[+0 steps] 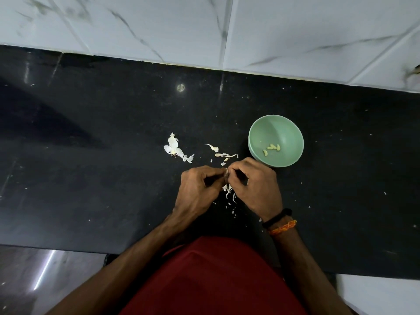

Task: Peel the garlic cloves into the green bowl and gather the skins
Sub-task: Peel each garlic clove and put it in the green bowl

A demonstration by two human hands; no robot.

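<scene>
A polished black stone countertop (91, 137) spans the frame from left to right, speckled and reflective, with a small round light glare (181, 87) above center. A wall of white marble-pattern tiles (159, 23) with grey veining fills the upper frame. Glossy grey floor (34, 280) shows at lower left, with a bright streak reflection.

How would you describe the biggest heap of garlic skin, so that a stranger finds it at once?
Start at the green bowl on the black counter. Go left, past the thin curled skin strips, to the white papery clump that lies alone. It is the widest and leftmost piece, well apart from both hands.
</scene>
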